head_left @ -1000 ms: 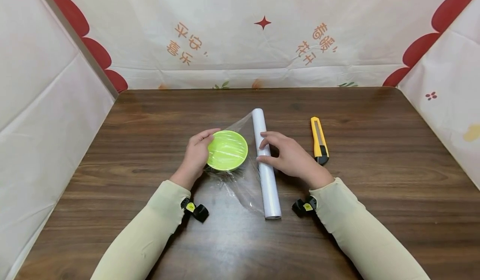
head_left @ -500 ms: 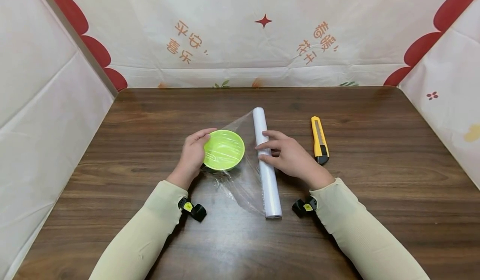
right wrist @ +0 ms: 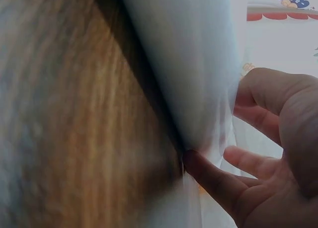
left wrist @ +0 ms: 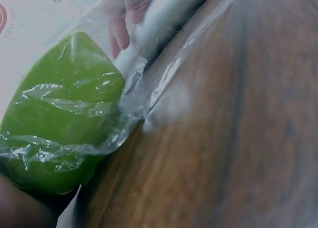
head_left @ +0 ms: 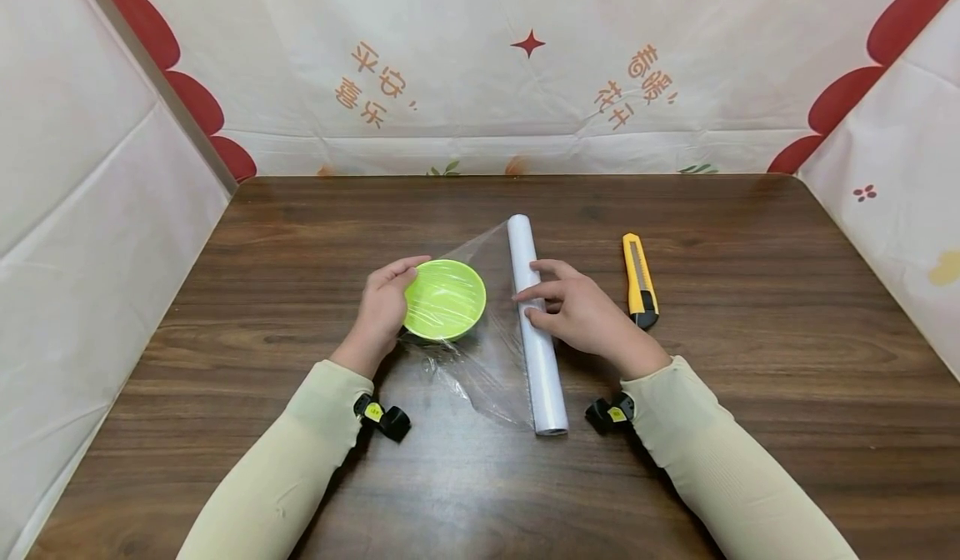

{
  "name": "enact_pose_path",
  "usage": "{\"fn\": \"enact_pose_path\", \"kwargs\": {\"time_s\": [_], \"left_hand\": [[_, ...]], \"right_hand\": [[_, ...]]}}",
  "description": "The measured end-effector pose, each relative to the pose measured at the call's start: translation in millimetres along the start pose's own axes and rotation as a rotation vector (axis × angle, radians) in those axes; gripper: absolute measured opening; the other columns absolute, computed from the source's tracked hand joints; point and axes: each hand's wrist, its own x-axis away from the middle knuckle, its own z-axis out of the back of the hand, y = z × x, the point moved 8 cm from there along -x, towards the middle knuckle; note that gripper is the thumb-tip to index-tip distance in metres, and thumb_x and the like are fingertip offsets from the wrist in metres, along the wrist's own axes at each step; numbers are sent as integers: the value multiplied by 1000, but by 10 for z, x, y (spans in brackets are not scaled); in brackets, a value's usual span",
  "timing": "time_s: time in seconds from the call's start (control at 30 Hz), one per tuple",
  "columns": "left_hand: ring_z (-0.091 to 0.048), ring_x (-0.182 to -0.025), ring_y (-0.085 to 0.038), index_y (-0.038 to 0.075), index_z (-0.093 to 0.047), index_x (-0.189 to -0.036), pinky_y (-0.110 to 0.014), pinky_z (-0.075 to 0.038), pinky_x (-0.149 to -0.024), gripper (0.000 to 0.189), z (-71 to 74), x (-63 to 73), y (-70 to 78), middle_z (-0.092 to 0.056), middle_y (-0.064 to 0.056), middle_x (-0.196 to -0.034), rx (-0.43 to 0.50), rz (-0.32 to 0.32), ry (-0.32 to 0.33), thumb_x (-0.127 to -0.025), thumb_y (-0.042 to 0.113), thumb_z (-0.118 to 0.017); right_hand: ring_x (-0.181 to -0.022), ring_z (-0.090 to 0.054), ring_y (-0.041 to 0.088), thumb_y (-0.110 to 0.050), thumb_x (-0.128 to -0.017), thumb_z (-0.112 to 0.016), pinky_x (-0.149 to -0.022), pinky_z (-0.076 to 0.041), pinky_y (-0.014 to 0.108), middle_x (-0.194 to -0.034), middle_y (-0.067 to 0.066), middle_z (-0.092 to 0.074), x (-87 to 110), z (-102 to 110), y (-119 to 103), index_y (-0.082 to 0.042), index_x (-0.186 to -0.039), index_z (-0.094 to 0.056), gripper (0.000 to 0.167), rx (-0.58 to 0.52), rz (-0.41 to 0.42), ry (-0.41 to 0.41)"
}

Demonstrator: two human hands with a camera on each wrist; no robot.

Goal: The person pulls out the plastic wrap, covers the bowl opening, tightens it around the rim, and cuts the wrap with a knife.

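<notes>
A lime-green bowl [head_left: 446,300] has clear cling film stretched across its top, wrinkled in the left wrist view where the bowl [left wrist: 64,104] fills the left side. My left hand [head_left: 381,310] grips the bowl's left rim, thumb over the film; its far fingers are hidden. From the bowl the film [head_left: 498,360] runs to a white roll of cling film [head_left: 542,360], which lies lengthwise on the table. My right hand [head_left: 581,310] holds the middle of this roll, bent fingers and thumb against it. In the right wrist view, fingertips [right wrist: 194,161] touch the roll [right wrist: 189,54].
A yellow utility knife [head_left: 637,277] with a black end lies to the right of my right hand. The brown wooden table [head_left: 750,293] meets a white patterned cloth [head_left: 465,68] at its far edge. Cloth also stands at both sides.
My left hand has shifted slightly left with the bowl, widening the stretch of film toward the roll. The roll has moved a little to the right, and my right fingers have shifted on it.
</notes>
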Motion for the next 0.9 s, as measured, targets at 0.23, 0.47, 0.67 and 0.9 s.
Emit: {"fn": "enact_pose_path", "kwargs": {"time_s": [0.23, 0.47, 0.67, 0.9], "left_hand": [[-62, -73, -8, 3, -62, -126, -22, -54, -65, 34, 17, -3, 11, -63, -15, -115, 4, 0, 2, -103, 14, -39], [-63, -73, -8, 3, -62, -126, -23, -54, -65, 34, 24, -11, 7, -63, -15, -114, 0, -5, -3, -103, 15, -39], [-62, -74, -8, 3, -61, -127, -22, -54, -66, 35, 28, -13, 6, -62, -15, -116, -11, -3, -9, -104, 15, -39], [-62, -74, -8, 4, -61, -128, -22, -54, -65, 35, 45, -24, 3, -61, -14, -116, -18, 6, -12, -104, 16, -39]], "right_hand": [[-101, -69, 24, -19, -88, -65, -82, -58, 37, -153, 6, -34, -7, 12, 11, -20, -103, -76, 19, 8, -20, 25], [-115, -62, 25, -33, -84, -75, -80, -54, 36, -155, 1, -36, -4, 63, -9, -25, -90, -72, 11, 80, 9, 92], [-120, -58, 26, -26, -86, -71, -80, -49, 35, -153, -1, -41, 0, 62, -9, -22, -90, -66, 8, 98, 4, 84], [-130, -50, 32, -20, -87, -63, -88, -51, 42, -154, 3, -39, -1, 26, 31, -20, -98, -71, 14, 83, -30, 42]]}}
